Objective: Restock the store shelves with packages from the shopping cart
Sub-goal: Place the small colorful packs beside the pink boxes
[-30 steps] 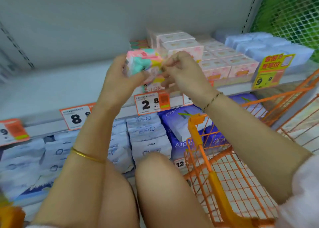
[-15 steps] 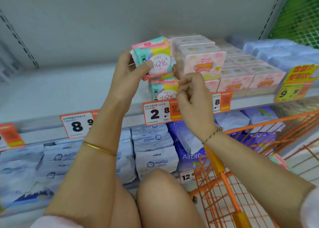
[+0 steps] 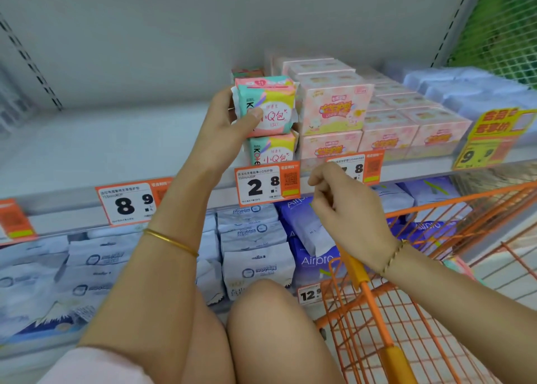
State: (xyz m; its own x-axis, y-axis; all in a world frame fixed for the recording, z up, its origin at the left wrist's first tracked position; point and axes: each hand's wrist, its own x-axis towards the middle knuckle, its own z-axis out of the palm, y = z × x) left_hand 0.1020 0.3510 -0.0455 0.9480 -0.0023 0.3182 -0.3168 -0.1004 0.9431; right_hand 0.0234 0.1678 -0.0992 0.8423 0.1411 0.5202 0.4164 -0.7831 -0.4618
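My left hand (image 3: pixel 223 128) grips a small pastel package (image 3: pixel 273 104) with pink, teal and yellow print, holding it on top of an identical package (image 3: pixel 271 149) that stands on the upper shelf (image 3: pixel 101 139). My thumb lies across its front. My right hand (image 3: pixel 345 206) hovers lower, in front of the price rail, fingers loosely curled and holding nothing. The orange wire shopping cart (image 3: pixel 406 325) sits at the lower right, under my right forearm.
Pink boxes (image 3: pixel 334 110) are stacked right of the packages, pale blue packs (image 3: pixel 470 90) beyond them. Price tags (image 3: pixel 266 183) line the shelf edge. White and blue packs (image 3: pixel 255 253) fill the lower shelf. The upper shelf's left part is bare. My knees (image 3: pixel 261 311) are below.
My left hand carried the package up and onto the one on the shelf. My right hand let go of it and dropped down towards the cart.
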